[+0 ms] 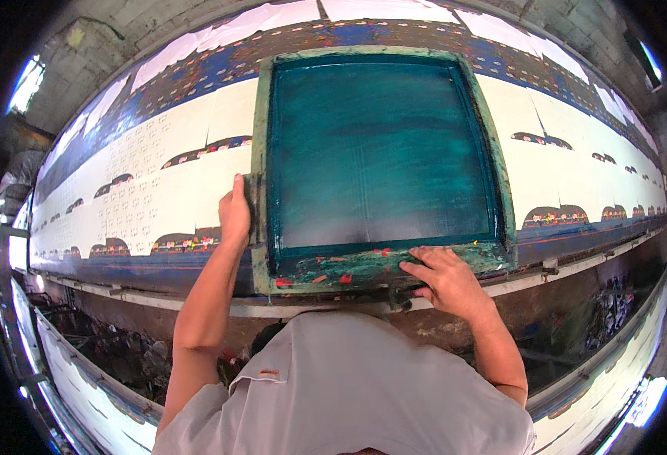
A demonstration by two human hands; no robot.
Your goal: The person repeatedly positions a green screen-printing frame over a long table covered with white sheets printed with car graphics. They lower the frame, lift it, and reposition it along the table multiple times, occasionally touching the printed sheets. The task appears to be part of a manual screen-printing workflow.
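Note:
A screen printing frame [259, 114] lies on the long table in front of me, its mesh coated with dark teal ink [371, 144]. Its green rim is smeared with paint, with red and yellow flecks along the near side. My left hand [235, 212] is closed around the frame's left edge by a small dark block; some of its fingers are hidden. On the near rim, toward the right, my right hand [449, 280] rests with its fingers spread, holding nothing. White cloth panels [186, 155] with dark floral curved patches lie under and beside the frame.
A metal rail [584, 258] runs along the table's near edge, with a small dark clamp-like fitting [399, 297] close to my right hand. Behind the frame stretches a dark patterned strip [197, 72]. Below the rail is a gap with clutter [129, 345]. Another printed table [614, 379] stands behind me.

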